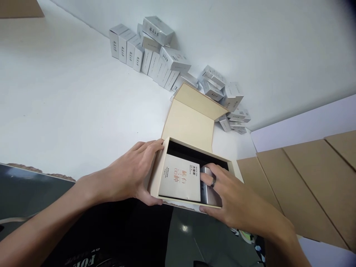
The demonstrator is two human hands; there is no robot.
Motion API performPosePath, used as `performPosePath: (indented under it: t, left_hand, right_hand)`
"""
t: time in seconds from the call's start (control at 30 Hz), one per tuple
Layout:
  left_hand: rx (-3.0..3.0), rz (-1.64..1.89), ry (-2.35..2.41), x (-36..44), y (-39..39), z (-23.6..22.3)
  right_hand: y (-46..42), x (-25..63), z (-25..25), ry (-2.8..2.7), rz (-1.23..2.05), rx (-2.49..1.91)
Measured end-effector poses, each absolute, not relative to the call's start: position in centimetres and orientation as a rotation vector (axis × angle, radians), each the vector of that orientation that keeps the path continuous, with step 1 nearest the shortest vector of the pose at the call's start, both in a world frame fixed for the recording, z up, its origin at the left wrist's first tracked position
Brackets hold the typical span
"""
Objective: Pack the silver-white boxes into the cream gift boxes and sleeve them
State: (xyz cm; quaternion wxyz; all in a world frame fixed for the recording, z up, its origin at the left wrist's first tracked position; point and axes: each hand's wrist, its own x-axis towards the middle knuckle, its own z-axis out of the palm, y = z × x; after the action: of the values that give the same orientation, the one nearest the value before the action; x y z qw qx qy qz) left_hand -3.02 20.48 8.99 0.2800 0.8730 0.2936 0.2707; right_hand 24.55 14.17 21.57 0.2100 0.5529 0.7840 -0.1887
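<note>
A cream gift box [158,168] with a black inside stands at the table's front edge. Its hinged lid [190,124] is folded back, away from me. In its left part lies a white tea box [178,181] with orange and black print. A silver tea box [213,196] sits beside it on the right, partly hidden by my fingers. My left hand [125,172] is closed around the gift box's left end, thumb low at the front. With fingers bent over the silver box inside, my right hand [236,193] keeps its thumb outside the front wall.
Several silver-grey small boxes [155,63] stand in a row and in loose piles along the wall. Brown cardboard boxes [303,181] line the right side. A brown carton [20,8] stands at the far left. The white table's front edge [41,172] is chipped.
</note>
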Motion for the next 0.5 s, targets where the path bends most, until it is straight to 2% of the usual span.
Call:
performPosePath:
  t: [0.13, 0.27, 0.37, 0.5]
  left_hand:
    - [2.324, 0.705, 0.795, -3.0, 20.5, 8.8]
    - [2.329, 0.693, 0.798, -3.2, 20.5, 8.5]
    - [2.318, 0.684, 0.804, -3.4, 20.5, 8.3]
    - [2.268, 0.678, 0.849, -3.6, 20.5, 7.9]
  right_hand:
    - [14.5, 25.9, 24.3, 2.309, -0.481, 1.533]
    - [19.4, 25.9, 27.5, 2.615, -0.173, 1.678]
    - [26.1, 25.6, 26.5, 2.558, 0.020, 2.013]
    - [33.6, 26.2, 22.6, 2.182, -0.010, 2.030]
